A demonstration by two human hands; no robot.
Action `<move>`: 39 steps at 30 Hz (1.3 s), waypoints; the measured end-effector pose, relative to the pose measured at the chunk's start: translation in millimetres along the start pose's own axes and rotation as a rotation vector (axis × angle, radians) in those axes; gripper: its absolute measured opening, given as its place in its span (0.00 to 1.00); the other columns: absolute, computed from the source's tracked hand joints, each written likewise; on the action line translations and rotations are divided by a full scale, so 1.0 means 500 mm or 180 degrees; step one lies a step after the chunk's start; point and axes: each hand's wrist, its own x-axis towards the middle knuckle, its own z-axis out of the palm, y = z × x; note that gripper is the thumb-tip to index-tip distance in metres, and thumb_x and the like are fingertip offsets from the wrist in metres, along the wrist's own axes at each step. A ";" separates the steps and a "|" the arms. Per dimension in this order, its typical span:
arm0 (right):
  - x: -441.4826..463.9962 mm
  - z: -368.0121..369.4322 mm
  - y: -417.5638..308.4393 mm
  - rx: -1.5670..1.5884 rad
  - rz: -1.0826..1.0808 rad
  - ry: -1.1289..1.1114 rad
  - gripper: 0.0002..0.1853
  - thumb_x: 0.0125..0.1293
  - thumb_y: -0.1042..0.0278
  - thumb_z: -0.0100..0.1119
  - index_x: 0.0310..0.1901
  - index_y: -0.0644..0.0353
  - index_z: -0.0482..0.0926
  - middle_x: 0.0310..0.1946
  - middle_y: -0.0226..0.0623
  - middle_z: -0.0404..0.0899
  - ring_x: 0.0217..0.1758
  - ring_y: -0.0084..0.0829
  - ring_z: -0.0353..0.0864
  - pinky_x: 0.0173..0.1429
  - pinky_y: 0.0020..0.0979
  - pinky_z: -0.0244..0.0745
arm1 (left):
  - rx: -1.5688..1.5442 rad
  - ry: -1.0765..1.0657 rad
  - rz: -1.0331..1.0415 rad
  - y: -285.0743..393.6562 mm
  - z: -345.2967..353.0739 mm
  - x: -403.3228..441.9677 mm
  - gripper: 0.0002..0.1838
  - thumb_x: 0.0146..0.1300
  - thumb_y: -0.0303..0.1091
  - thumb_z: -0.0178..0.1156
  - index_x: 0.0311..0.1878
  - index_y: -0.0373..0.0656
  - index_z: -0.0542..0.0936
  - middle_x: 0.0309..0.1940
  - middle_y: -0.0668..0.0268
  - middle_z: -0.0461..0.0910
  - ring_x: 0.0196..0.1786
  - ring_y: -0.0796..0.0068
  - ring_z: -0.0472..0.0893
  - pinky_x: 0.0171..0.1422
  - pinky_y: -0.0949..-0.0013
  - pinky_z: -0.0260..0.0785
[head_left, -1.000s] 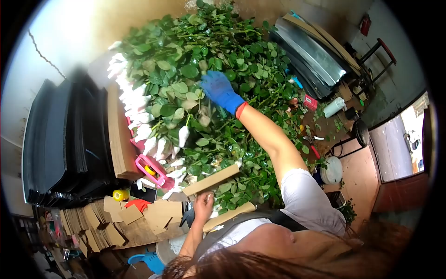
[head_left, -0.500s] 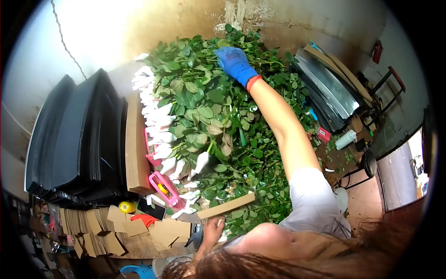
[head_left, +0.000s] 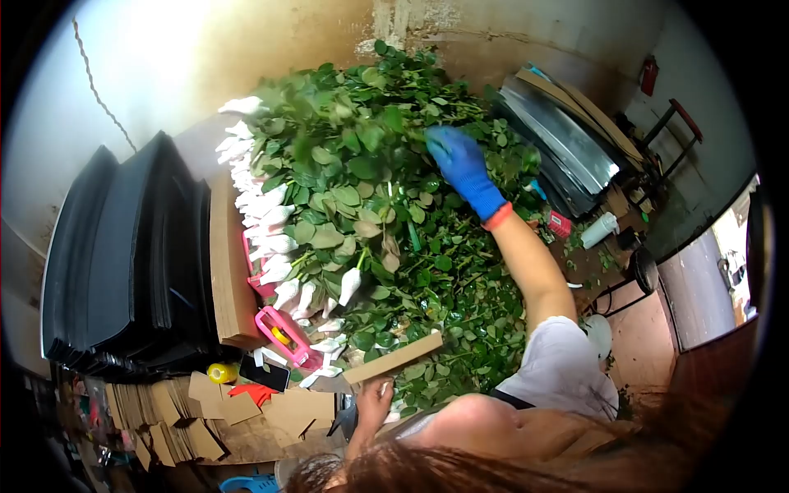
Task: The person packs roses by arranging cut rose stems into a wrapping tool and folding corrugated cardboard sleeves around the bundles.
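A large heap of leafy rose stems (head_left: 353, 197) covers the table, with white-wrapped bud heads (head_left: 263, 205) lined up along its left side. My right hand (head_left: 464, 168), in a blue glove with a red cuff, is over the upper right of the heap. Its fingers are curled round a rose stem whose leaves are blurred; the grip itself is partly hidden. Low in the view, my bare left hand (head_left: 374, 404) has bent fingers beside a cardboard strip (head_left: 394, 358). A small white bit shows at its fingertips, too small to name.
Stacks of black sheets (head_left: 115, 255) stand at left beside a cardboard block (head_left: 230, 263). A pink tape dispenser (head_left: 288, 337), yellow tape roll (head_left: 221, 373), phone (head_left: 265, 374) and cardboard pieces (head_left: 304, 408) lie in front. Dark and silvery sheets (head_left: 559, 140) lean at the right.
My right hand has moved right and slightly down across the heap. Leaves left of it blur with motion, and a white-wrapped bud at the upper left shows more. My left hand stays by the strip.
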 end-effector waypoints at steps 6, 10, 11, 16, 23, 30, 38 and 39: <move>-0.258 -0.234 -0.061 0.0853 0.0151 -0.0856 0.12 0.67 0.68 0.63 0.51 0.59 0.83 0.48 0.42 0.85 0.52 0.44 0.84 0.56 0.40 0.79 | 0.0332 -0.0200 0.0288 -0.018 -0.009 0.011 0.14 0.63 0.37 0.65 0.50 0.44 0.84 0.41 0.51 0.83 0.43 0.48 0.82 0.48 0.54 0.75; -0.409 -0.357 -0.135 0.1340 0.0652 -0.2289 0.13 0.66 0.68 0.64 0.50 0.59 0.84 0.49 0.42 0.85 0.54 0.45 0.84 0.58 0.41 0.78 | 0.1168 -0.0282 0.0731 -0.035 -0.011 0.004 0.24 0.66 0.37 0.61 0.64 0.43 0.75 0.50 0.49 0.80 0.50 0.41 0.79 0.56 0.47 0.72; -0.461 -0.363 -0.138 0.1209 0.0674 -0.2371 0.13 0.66 0.68 0.64 0.50 0.60 0.84 0.49 0.42 0.85 0.54 0.46 0.84 0.59 0.42 0.78 | 0.1504 -0.0180 0.1014 -0.048 -0.004 0.000 0.22 0.67 0.39 0.60 0.62 0.44 0.75 0.53 0.49 0.79 0.53 0.42 0.78 0.59 0.45 0.70; -0.710 -0.282 -0.120 -0.0489 0.0364 -0.2742 0.20 0.64 0.66 0.63 0.58 0.58 0.80 0.50 0.44 0.84 0.54 0.49 0.83 0.60 0.44 0.77 | 0.1191 -0.0573 0.0145 -0.003 -0.026 0.016 0.16 0.63 0.41 0.63 0.43 0.37 0.83 0.34 0.48 0.85 0.39 0.46 0.84 0.47 0.50 0.75; -0.572 -0.256 -0.318 0.0290 0.0647 -0.2596 0.21 0.66 0.61 0.61 0.62 0.48 0.78 0.50 0.41 0.85 0.50 0.45 0.84 0.55 0.41 0.80 | 0.0756 -0.0113 0.0404 0.001 -0.014 0.012 0.14 0.61 0.38 0.66 0.43 0.38 0.87 0.36 0.50 0.86 0.40 0.46 0.84 0.49 0.52 0.75; -0.614 0.030 -0.419 -0.0486 0.0392 -0.4563 0.19 0.68 0.46 0.56 0.49 0.50 0.85 0.37 0.47 0.87 0.40 0.46 0.87 0.44 0.45 0.80 | 0.0920 0.0034 0.0871 0.013 -0.024 0.011 0.14 0.61 0.38 0.67 0.43 0.37 0.84 0.40 0.49 0.82 0.45 0.43 0.80 0.51 0.49 0.71; -0.690 0.063 -0.400 -0.0429 0.0328 -0.3946 0.16 0.64 0.59 0.56 0.46 0.57 0.86 0.46 0.49 0.85 0.51 0.51 0.85 0.55 0.52 0.79 | 0.0960 0.0114 0.0607 -0.002 -0.037 0.014 0.20 0.67 0.47 0.63 0.43 0.36 0.81 0.41 0.45 0.80 0.44 0.43 0.80 0.49 0.48 0.71; -0.692 0.063 -0.407 -0.0462 0.0219 -0.3753 0.16 0.65 0.59 0.56 0.47 0.57 0.86 0.47 0.50 0.85 0.51 0.51 0.85 0.55 0.53 0.78 | 0.0931 0.0129 0.0732 -0.003 -0.041 0.014 0.21 0.69 0.49 0.61 0.43 0.36 0.81 0.40 0.45 0.80 0.43 0.43 0.81 0.47 0.49 0.72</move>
